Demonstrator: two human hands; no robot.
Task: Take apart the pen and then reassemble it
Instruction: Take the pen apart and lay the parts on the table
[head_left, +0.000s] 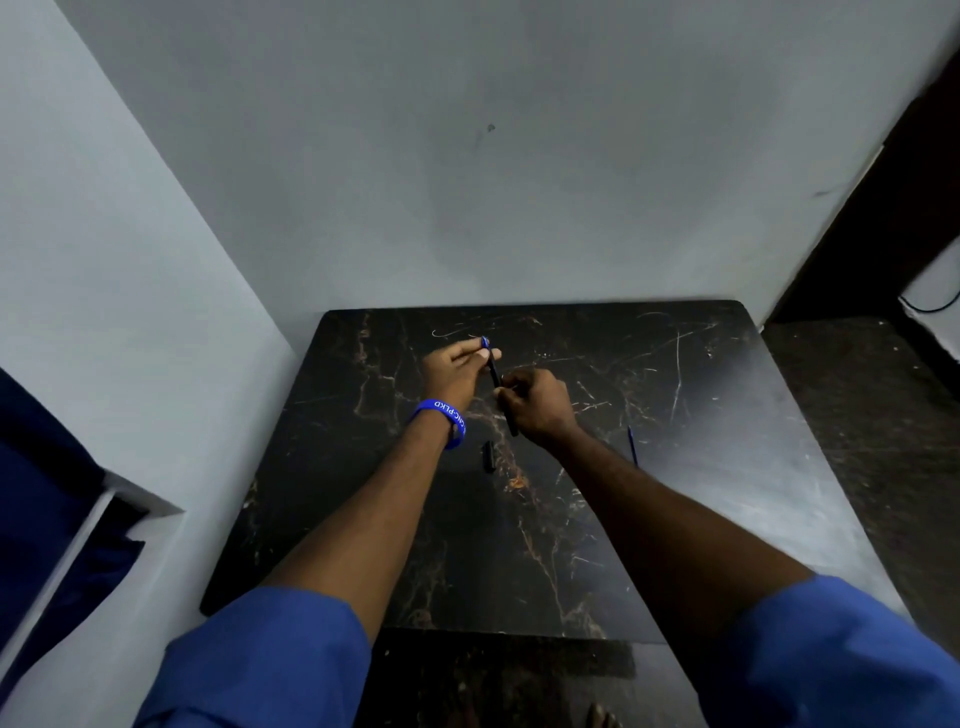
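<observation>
Both hands hold a slim black pen barrel (494, 375) above the dark marble table (675, 467). My left hand (457, 371) pinches its far end, where a small blue end piece (484, 342) shows at the fingertips. My right hand (537, 405) is closed around the near part of the barrel, whose tip sticks out below the fist. A short black pen cap (488, 456) lies on the table just under my left wrist. A thin blue refill (632, 444) lies on the table to the right of my right wrist.
The table stands in a corner, with pale walls to the left and behind. A dark ledge (857, 415) adjoins its right side. A blue wristband (444, 418) is on my left wrist. Dark blue cloth (47, 499) hangs at the far left.
</observation>
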